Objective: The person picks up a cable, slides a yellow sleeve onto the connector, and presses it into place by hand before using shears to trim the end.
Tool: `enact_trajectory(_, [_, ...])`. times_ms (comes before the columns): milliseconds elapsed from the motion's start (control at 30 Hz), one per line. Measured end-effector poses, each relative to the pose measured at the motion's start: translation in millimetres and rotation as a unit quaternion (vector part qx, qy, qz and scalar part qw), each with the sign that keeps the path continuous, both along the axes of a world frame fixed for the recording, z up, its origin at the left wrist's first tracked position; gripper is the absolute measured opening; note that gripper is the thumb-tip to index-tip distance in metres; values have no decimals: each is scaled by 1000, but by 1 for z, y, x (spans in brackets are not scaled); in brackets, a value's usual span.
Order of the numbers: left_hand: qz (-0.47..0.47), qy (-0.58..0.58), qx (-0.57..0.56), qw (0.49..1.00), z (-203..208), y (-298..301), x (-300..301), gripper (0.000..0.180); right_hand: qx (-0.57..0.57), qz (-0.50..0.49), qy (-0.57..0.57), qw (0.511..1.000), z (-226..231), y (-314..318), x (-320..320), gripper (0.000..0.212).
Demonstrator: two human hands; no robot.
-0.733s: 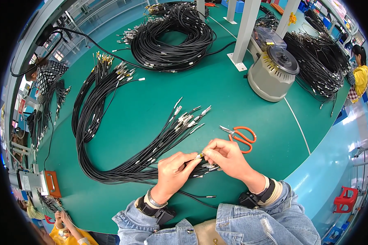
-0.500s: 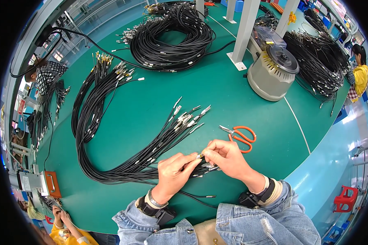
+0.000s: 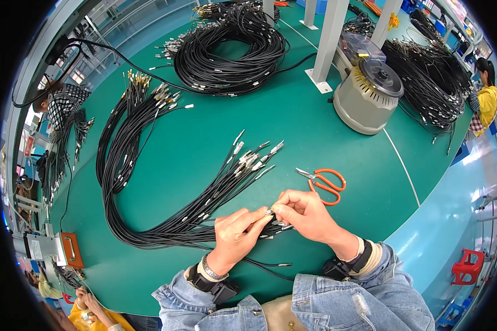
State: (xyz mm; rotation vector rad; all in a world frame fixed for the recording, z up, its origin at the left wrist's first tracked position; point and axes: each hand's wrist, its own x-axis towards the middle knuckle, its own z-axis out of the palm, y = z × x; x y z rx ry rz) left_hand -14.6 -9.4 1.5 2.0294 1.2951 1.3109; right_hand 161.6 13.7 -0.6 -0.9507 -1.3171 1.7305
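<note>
My left hand (image 3: 237, 233) pinches the end of a black cable, its small pale tip (image 3: 269, 212) showing between the fingertips. Thumb and forefinger of my right hand (image 3: 308, 216) close on that same cable end from the right; the fingers hide most of it. Under and beside both hands runs a bundle of black cables (image 3: 163, 236), bent in a U, with white labels and metal ends (image 3: 254, 160) fanned out beyond my left hand. Just past my right hand lie orange-handled scissors (image 3: 328, 190), blades apart and pointing left.
On the green table (image 3: 337, 243) a large cable coil (image 3: 232, 83) lies at the back. A grey round tape dispenser (image 3: 368, 99) stands by a white post (image 3: 327, 49). More cables (image 3: 431, 83) are heaped far right. Other people work around the edges; a red stool (image 3: 468, 266) stands right.
Both hands stay nearly in place, with slight finger movement at the cable end. At the lower left, a co-worker's hands have shifted a little.
</note>
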Motion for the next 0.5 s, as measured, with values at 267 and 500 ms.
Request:
enact_trajectory(267, [-1, 15, 16, 1000, 0, 1, 0, 18, 9, 0, -7, 1000, 2, -1, 0, 15])
enact_trajectory(500, [-7, 35, 31, 999, -4, 2, 0, 17, 13, 6, -20, 1000, 1, 0, 1, 15])
